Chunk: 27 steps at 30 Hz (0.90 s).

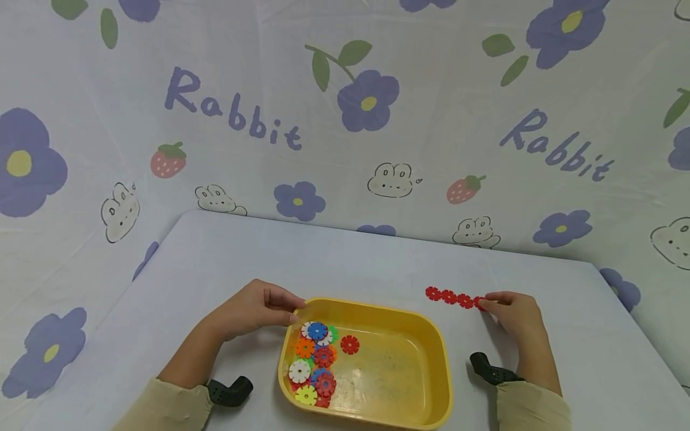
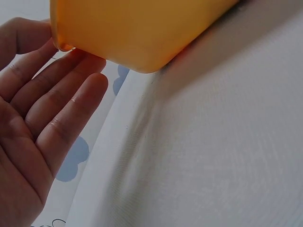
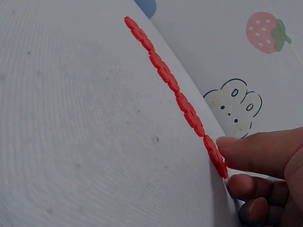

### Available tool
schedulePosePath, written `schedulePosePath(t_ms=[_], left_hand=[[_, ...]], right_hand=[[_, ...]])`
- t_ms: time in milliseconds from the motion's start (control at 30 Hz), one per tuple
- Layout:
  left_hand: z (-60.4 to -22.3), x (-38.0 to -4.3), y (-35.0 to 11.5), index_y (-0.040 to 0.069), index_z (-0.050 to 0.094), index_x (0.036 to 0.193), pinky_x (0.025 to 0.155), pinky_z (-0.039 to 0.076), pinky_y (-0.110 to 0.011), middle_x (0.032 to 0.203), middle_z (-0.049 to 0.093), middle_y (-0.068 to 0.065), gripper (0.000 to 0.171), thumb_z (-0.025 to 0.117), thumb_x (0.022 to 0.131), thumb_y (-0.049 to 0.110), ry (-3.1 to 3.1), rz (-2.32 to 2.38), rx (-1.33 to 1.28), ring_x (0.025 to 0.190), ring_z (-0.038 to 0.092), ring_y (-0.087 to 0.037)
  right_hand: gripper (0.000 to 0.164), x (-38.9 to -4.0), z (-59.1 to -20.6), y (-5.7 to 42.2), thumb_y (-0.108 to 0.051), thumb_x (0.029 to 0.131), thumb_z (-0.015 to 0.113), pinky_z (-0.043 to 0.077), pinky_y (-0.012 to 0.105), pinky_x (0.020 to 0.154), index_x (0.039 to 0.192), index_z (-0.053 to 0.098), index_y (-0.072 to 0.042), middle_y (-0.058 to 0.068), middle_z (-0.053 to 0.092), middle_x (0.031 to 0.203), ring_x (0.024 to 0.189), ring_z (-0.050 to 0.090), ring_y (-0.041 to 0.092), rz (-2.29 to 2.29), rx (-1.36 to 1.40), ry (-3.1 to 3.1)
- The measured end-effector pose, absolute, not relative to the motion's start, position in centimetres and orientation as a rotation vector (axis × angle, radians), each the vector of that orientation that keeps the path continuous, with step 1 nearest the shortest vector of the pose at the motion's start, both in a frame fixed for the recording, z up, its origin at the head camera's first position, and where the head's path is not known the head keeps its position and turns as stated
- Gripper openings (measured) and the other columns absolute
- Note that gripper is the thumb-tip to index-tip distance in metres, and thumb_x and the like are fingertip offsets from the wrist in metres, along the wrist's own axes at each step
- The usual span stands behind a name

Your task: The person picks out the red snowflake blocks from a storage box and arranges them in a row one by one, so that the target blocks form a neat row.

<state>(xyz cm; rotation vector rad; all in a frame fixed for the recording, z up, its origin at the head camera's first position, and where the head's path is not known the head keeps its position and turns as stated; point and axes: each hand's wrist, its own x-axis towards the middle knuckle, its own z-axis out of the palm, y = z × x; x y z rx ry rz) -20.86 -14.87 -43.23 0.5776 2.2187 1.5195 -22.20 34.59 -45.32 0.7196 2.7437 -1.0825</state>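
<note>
With our left hand [image 1: 264, 304] loosely curled, pinching the rim of the yellow tray [image 1: 388, 377], and our right hand [image 1: 514, 314] pinching the right end of the red chain [image 1: 449, 297] — on the table [image 1: 366, 263] beyond the tray — a one-ended tug could, we judge, separate it.

We see the left grip [image 2: 33, 123], a bare hand, palm toward us, at the upper left. We mark thumb and nearest finger at the rim of an orange-yellow container [image 2: 118, 35], cut off by the top of the view. Other fingers stretch out fairly straight; we get the lowest fingertip [image 2: 98, 82] just under the container. White bench [image 2: 232, 132] fills the right; pale backdrop [image 2: 98, 120] with blue shapes [image 2: 73, 161] behind the hand.
</note>
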Motion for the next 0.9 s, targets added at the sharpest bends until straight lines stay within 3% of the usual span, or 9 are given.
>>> schedulePosePath(t_ms=[900], left_hand=[[-43.45, -21.06, -14.92, 0.010, 0.074, 0.112, 0.092, 0.056, -0.033, 0.113, 0.074, -0.006, 0.029, 0.076, 0.086, 0.022, 2.212, 1.527, 0.595, 0.109, 0.067, -0.020]], right_hand=[[0.047, -21.95, -45.40, 34.38, -0.033, 0.092, 0.065, 0.049, 0.054, 0.098, 0.128, 0.062, -0.003, 0.026, 0.052, 0.133, 0.118, 0.044, 0.042, -1.060, 0.704, 2.769]])
